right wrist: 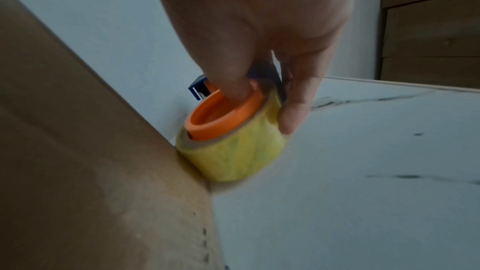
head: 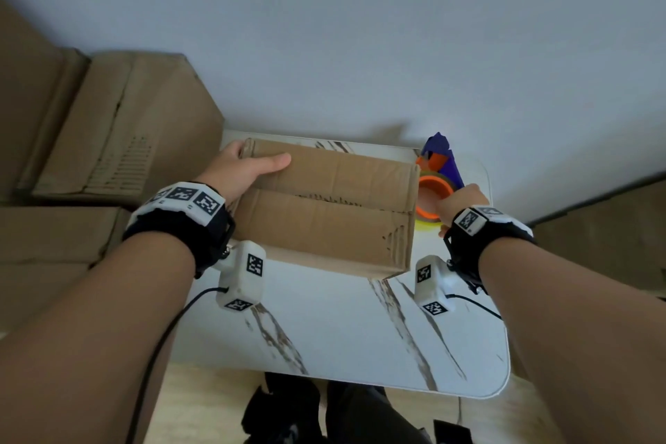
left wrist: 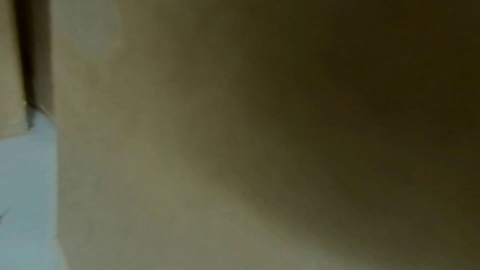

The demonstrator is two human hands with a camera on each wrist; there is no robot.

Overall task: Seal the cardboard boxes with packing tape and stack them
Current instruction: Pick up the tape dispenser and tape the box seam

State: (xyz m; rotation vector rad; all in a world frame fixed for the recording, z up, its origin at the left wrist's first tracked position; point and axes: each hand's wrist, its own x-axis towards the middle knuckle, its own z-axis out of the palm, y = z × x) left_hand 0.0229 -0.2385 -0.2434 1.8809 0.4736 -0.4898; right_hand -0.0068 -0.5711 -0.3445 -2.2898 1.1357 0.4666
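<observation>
A small cardboard box [head: 331, 213] lies on the white marble-look table [head: 342, 328], its two top flaps folded down with a seam between them. My left hand [head: 245, 169] grips the box's far left corner, thumb laid flat on the top flap. The left wrist view shows only blurred cardboard [left wrist: 233, 130] close up. Right of the box sits a tape dispenser with an orange core [right wrist: 221, 114], a yellowish roll [right wrist: 233, 155] and a blue frame [head: 443, 159]. My right hand [head: 459, 204] pinches the roll, thumb [right wrist: 233, 77] inside the core and fingers [right wrist: 293, 108] outside. The roll touches the box's right side [right wrist: 91, 151].
Larger cardboard boxes [head: 119, 126] stand stacked to the left of the table, and another lower one [head: 54, 256] sits nearer me. A wall runs behind the table. Wooden panelling [right wrist: 431, 28] is at the right. Dark objects [head: 324, 414] lie on the floor below the table's near edge.
</observation>
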